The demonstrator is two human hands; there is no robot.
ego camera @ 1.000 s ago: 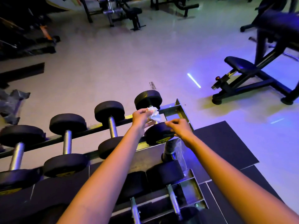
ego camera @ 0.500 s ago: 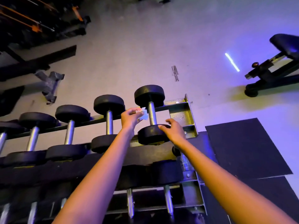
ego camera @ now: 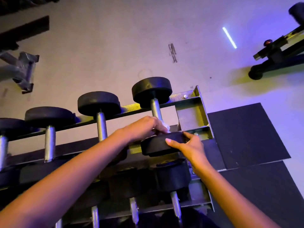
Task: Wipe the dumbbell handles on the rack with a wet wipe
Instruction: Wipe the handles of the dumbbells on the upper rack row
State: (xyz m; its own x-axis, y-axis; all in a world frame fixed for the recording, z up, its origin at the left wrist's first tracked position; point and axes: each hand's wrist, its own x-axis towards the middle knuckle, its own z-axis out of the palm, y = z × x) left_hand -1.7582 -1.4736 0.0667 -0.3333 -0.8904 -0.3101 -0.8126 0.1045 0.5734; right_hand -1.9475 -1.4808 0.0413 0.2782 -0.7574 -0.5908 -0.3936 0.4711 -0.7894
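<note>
Dumbbell (ego camera: 157, 113) sits at right end of rack (ego camera: 191, 113) top tier: heavy, rigid, unlikely to roll. Left hand (ego camera: 144, 128) clenches soft, limp wet wipe (ego camera: 165, 125) against near end of knurled steel handle (ego camera: 155, 106). Right hand (ego camera: 189, 145) pinches near head (ego camera: 156, 145), best place to steady it.

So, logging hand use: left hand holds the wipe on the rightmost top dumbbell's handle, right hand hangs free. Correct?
Not quite. The head view shows the right hand gripping the dumbbell by its near head, not hanging free. The left hand does hold the wipe on its handle.
</note>
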